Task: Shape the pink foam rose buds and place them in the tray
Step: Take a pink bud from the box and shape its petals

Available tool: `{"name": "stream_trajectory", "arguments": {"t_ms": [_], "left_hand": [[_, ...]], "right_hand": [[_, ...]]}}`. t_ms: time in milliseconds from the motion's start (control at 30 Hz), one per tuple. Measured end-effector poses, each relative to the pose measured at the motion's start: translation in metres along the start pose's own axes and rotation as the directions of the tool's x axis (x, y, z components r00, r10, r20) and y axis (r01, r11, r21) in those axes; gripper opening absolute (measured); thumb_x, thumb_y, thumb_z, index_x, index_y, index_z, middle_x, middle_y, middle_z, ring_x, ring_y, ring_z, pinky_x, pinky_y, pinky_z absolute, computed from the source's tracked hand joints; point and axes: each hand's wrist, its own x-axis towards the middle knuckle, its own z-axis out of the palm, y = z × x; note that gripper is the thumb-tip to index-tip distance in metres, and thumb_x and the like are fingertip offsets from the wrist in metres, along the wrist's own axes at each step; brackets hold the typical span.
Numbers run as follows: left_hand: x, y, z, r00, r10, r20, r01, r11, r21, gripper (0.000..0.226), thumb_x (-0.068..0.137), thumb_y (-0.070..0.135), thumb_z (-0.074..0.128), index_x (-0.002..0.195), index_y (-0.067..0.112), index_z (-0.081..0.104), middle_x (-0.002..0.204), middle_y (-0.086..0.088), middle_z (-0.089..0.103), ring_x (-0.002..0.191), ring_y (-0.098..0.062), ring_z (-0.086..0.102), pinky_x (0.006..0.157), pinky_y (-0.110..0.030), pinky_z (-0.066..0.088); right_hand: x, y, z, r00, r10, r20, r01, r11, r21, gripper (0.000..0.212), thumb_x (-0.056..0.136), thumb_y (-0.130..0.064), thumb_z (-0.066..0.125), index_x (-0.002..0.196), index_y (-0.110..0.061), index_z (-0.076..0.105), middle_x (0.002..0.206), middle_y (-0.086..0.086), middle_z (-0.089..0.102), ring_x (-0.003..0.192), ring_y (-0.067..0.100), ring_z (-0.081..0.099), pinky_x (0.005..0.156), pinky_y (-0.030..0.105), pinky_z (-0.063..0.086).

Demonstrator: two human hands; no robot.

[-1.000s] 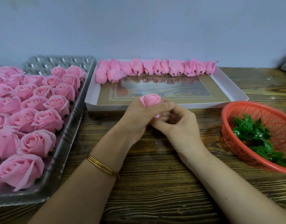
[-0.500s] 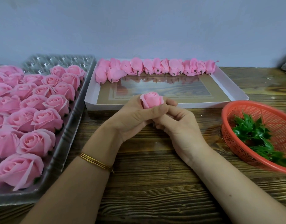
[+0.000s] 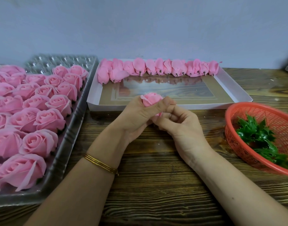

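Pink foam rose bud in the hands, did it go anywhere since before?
No. The pink foam rose bud stays put in front of the near rim of the white cardboard box, held by the left hand and right hand.

Bare forearms — thin gold bangles (image 3: 101, 163) circle the left wrist.
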Motion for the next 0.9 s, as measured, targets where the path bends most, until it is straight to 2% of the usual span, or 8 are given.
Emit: {"name": "stream_trajectory", "arguments": {"t_ms": [200, 367, 500, 600, 700, 767, 833, 900], "left_hand": [[-0.001, 0.001, -0.006, 0.997, -0.008, 0.079, 0.008, 1.000, -0.002, 0.043, 0.067, 0.043, 0.079, 0.098, 0.013, 0.078, 0.103, -0.018, 0.070, 0.101, -0.031, 0.066, 0.104, -0.054, 0.044], [0.001, -0.001, -0.001, 0.997, -0.005, -0.077, 0.005, 1.000, 0.000, 0.044, 0.068, 0.035, 0.082, 0.097, 0.003, 0.074, 0.103, -0.027, 0.068, 0.096, -0.037, 0.065, 0.100, -0.060, 0.046], [0.003, -0.004, 0.002, 0.980, 0.104, -0.172, -0.099, 0.994, 0.039, 0.037, 0.067, 0.032, 0.078, 0.088, 0.002, 0.072, 0.088, -0.018, 0.069, 0.083, -0.024, 0.066, 0.080, -0.034, 0.056], [0.002, -0.005, 0.005, 0.963, 0.195, -0.183, -0.176, 0.978, 0.114, 0.041, 0.071, 0.029, 0.076, 0.089, -0.006, 0.065, 0.083, -0.018, 0.059, 0.078, -0.023, 0.058, 0.071, -0.029, 0.053], [-0.001, -0.003, 0.008, 0.947, 0.282, -0.154, -0.224, 0.923, 0.313, 0.027, 0.079, 0.020, 0.075, 0.079, -0.004, 0.064, 0.071, -0.012, 0.063, 0.065, -0.012, 0.061, 0.061, -0.020, 0.053], [-0.002, -0.004, 0.010, 0.940, 0.320, -0.114, -0.249, 0.877, 0.412, 0.022, 0.080, 0.014, 0.076, 0.081, -0.005, 0.065, 0.070, -0.011, 0.066, 0.064, -0.014, 0.063, 0.061, -0.025, 0.055], [-0.002, -0.005, 0.012, 0.939, 0.334, -0.085, -0.258, 0.845, 0.468, 0.021, 0.077, 0.009, 0.079, 0.085, -0.006, 0.066, 0.080, -0.018, 0.069, 0.073, -0.029, 0.066, 0.071, -0.044, 0.057], [-0.001, -0.007, 0.015, 0.937, 0.342, -0.064, -0.263, 0.817, 0.512, 0.018, 0.074, 0.006, 0.082, 0.085, 0.000, 0.069, 0.084, -0.019, 0.071, 0.080, -0.034, 0.067, 0.075, -0.052, 0.054]], "right_hand": [[0.001, -0.001, -0.001, 0.999, 0.006, 0.033, -0.008, 0.999, 0.044, 0.032, 0.065, -0.006, 0.074, 0.095, 0.002, 0.067, 0.066, 0.000, 0.067, 0.059, 0.002, 0.059, 0.061, 0.013, 0.047], [0.000, -0.002, 0.000, 1.000, 0.018, 0.007, -0.018, 1.000, 0.016, 0.024, 0.073, 0.005, 0.072, 0.096, 0.003, 0.067, 0.072, 0.002, 0.068, 0.062, 0.004, 0.061, 0.063, 0.014, 0.048], [0.002, -0.002, -0.004, 0.992, 0.046, -0.119, -0.042, 0.998, 0.036, 0.026, 0.077, 0.015, 0.060, 0.102, 0.007, 0.064, 0.088, 0.018, 0.066, 0.077, 0.022, 0.058, 0.068, 0.026, 0.046], [0.003, -0.007, -0.006, 0.981, 0.011, -0.192, 0.004, 0.997, 0.075, 0.015, 0.078, 0.003, 0.059, 0.092, -0.001, 0.063, 0.075, 0.010, 0.062, 0.064, 0.015, 0.052, 0.059, 0.024, 0.043], [0.003, -0.011, -0.008, 0.976, -0.039, -0.215, 0.050, 0.998, 0.047, 0.017, 0.071, -0.015, 0.067, 0.087, -0.009, 0.062, 0.066, 0.001, 0.057, 0.065, 0.012, 0.052, 0.062, 0.023, 0.043], [0.002, -0.013, -0.007, 0.978, -0.057, -0.199, 0.064, 0.998, 0.029, 0.025, 0.071, -0.017, 0.077, 0.088, -0.008, 0.062, 0.066, -0.002, 0.059, 0.068, 0.014, 0.057, 0.066, 0.024, 0.047], [0.000, -0.014, -0.005, 0.981, -0.059, -0.185, 0.064, 0.998, 0.022, 0.042, 0.065, -0.027, 0.075, 0.095, -0.001, 0.063, 0.080, 0.008, 0.064, 0.078, 0.018, 0.061, 0.076, 0.031, 0.051], [-0.001, -0.015, -0.002, 0.982, -0.043, -0.182, 0.046, 0.999, 0.012, 0.052, 0.066, -0.027, 0.075, 0.103, 0.006, 0.062, 0.092, 0.016, 0.065, 0.085, 0.021, 0.062, 0.081, 0.036, 0.053]]}}
